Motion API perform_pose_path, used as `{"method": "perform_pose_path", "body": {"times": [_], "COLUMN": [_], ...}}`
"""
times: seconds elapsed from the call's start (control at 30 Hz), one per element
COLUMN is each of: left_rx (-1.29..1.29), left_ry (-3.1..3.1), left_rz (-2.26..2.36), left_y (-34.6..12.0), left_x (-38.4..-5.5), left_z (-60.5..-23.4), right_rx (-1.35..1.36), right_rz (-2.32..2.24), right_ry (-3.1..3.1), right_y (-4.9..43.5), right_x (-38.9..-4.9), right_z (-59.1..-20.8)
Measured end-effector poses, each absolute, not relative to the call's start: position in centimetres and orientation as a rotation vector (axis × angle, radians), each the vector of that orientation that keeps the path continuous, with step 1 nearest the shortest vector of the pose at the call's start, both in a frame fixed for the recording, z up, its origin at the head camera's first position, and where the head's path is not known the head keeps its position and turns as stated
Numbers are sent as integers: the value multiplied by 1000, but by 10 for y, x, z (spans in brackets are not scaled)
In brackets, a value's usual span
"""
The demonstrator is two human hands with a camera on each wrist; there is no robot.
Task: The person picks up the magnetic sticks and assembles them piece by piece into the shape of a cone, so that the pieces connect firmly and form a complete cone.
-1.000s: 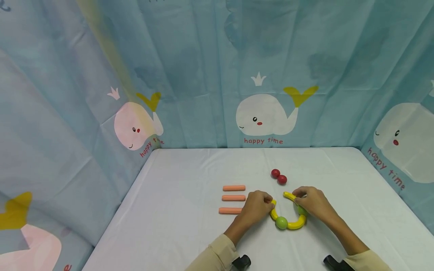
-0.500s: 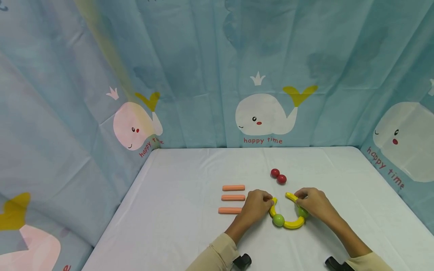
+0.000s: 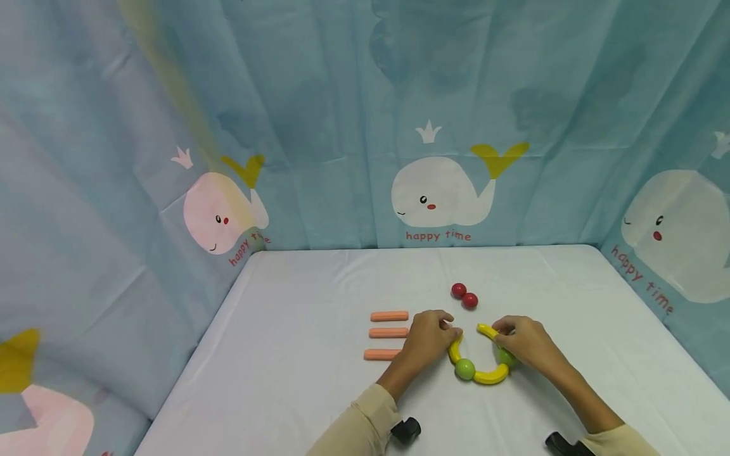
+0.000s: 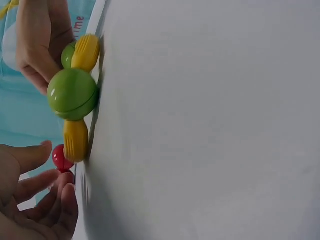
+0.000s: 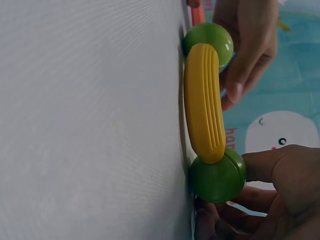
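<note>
An open ring of toy pieces lies on the white table: three curved yellow sticks joined by two green balls. In the head view, the left curved stick point(image 3: 454, 351) meets the left green ball point(image 3: 464, 369), then the front curved stick point(image 3: 492, 375), the right green ball point(image 3: 505, 358) and the right curved stick point(image 3: 486, 330). My left hand point(image 3: 428, 337) is beside the left stick's far end; in the left wrist view its thumb and fingers stand apart, holding nothing. My right hand point(image 3: 527, 342) pinches the right curved stick near its green ball, partly hiding both.
Two red balls point(image 3: 470, 301) sit together beyond the ring. Three straight orange sticks, the middle one point(image 3: 388, 332) among them, lie in a row left of my left hand. A blue curtain point(image 3: 319, 126) with whale prints surrounds the table point(image 3: 296, 380).
My left hand has let go of the left curved stick and its fingers have spread. The ring shifted slightly left in view, as the head view also turned a little. My right hand keeps its pinch.
</note>
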State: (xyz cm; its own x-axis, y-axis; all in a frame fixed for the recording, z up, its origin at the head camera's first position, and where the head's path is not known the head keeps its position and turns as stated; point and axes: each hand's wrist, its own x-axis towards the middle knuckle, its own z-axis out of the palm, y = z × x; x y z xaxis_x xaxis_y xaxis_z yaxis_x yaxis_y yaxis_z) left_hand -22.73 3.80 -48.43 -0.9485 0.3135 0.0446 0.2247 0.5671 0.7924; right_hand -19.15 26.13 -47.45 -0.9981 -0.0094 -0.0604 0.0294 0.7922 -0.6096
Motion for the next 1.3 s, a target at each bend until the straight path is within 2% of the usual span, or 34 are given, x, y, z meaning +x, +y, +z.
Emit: {"method": "perform_pose_path", "body": {"times": [0.4,0.87,1.0,1.3], "left_rx": [711,927,892,773], "left_ry": [2734,2883,2882,2866], "left_rz": [1348,937,784,756], "left_y": [52,71,78,83], "left_x": [-274,-290,-289,-287], "left_z": [-482,-489,-487,-486], "right_rx": [45,57,67,69], "right_rz": [-1008,-1021,-1031,-1028], "right_ry": [2909,2919,2918,2922], "right_y": [260,260,259,259], "right_x": [-194,-194,-193,-192], "right_z": [-479,-483,-482,-481]}}
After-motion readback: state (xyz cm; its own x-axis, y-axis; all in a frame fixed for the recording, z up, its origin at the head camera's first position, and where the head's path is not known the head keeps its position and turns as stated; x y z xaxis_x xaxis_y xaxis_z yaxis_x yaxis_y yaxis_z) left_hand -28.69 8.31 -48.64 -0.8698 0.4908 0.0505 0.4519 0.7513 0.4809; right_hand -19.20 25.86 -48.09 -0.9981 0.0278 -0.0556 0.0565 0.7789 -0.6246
